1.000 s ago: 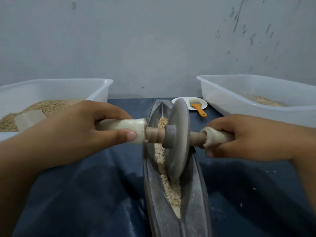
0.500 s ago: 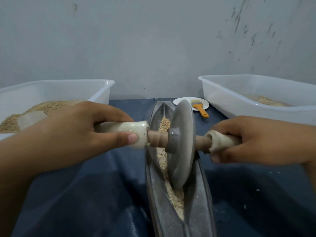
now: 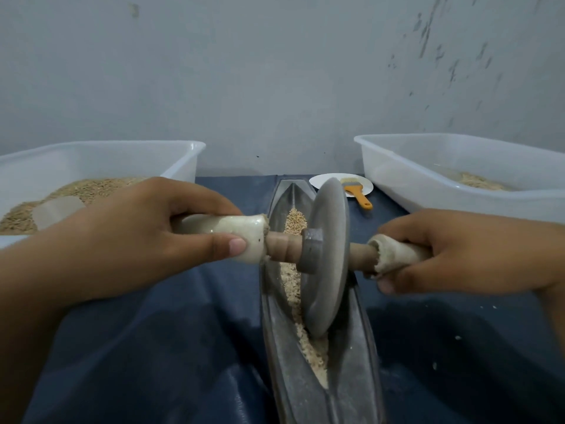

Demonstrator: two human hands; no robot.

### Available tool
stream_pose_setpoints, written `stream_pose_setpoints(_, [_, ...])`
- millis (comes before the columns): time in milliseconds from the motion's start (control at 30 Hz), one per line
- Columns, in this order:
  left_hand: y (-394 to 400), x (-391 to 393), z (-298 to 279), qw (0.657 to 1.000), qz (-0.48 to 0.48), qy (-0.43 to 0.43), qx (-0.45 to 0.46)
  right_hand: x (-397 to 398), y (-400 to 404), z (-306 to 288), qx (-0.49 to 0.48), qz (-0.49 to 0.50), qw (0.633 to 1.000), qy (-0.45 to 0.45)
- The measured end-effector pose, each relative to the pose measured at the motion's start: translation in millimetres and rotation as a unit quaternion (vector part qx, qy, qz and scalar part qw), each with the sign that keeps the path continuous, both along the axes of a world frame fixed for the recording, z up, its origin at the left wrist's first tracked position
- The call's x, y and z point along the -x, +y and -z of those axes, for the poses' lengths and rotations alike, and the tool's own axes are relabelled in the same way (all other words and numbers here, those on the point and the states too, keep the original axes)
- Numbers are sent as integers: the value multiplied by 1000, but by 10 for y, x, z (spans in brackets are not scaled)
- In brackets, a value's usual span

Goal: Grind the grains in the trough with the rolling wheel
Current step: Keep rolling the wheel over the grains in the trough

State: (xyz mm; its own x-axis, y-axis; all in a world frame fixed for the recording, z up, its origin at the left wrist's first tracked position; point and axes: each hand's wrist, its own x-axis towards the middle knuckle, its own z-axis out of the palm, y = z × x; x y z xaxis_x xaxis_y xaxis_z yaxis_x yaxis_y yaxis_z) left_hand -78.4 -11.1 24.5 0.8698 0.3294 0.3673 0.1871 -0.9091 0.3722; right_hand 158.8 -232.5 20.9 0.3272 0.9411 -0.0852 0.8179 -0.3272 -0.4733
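Seemingly mid-stroke, a person grinds grain on a table (image 3: 159, 347) covered in dark blue sheeting. A long, narrow metal trough (image 3: 351, 356) runs from near to far at the centre, with a line of pale grains (image 3: 293, 289) along its groove, whole kernels at the far end and crushed meal nearer. A grey rolling wheel (image 3: 328, 261) stands upright on its edge in the groove, about midway along, on a wooden axle. The left hand (image 3: 146, 237) curls around the left handle, thumb pressed along it; the right hand (image 3: 458, 252) wraps the right handle. White tubs holding grain sit to the far left (image 3: 101, 160) and far right (image 3: 458, 166), and a small plate (image 3: 324, 180) with an orange-handled brush (image 3: 356, 191) lies beyond the trough. Grinding looks partly done; the next move likely calls for even downward pressure from both hands while rolling the wheel along the groove, keeping it upright.
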Motion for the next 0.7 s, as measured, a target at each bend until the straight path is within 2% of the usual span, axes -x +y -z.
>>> stream_pose_setpoints(167, [-11,-148,136,997,-82,-4,-7,40,232,189,-114,92,977,-155])
stream_pose_setpoints(200, [-19,-146,140,996,-84,-1,-5,32,234,191,-112,91,978,-152])
stream_pose_setpoints(333, [-71,-64,29,999,-48,15,-15,-12,52,47,-6,28,999,-16])
stream_pose_setpoints(400, [-95,-21,-10,999,-38,13,-19,-4,-21,10,23,-6,1000,9])
stream_pose_setpoints(500, [-99,-42,32,998,-61,23,-19,-22,29,50,-10,10,999,-29])
stream_pose_setpoints(633, [-84,-168,116,993,-111,17,-42,-7,223,201,-107,68,985,-119])
stream_pose_setpoints(700, [-65,-174,115,993,-113,25,-37,15,248,204,-117,73,980,-145])
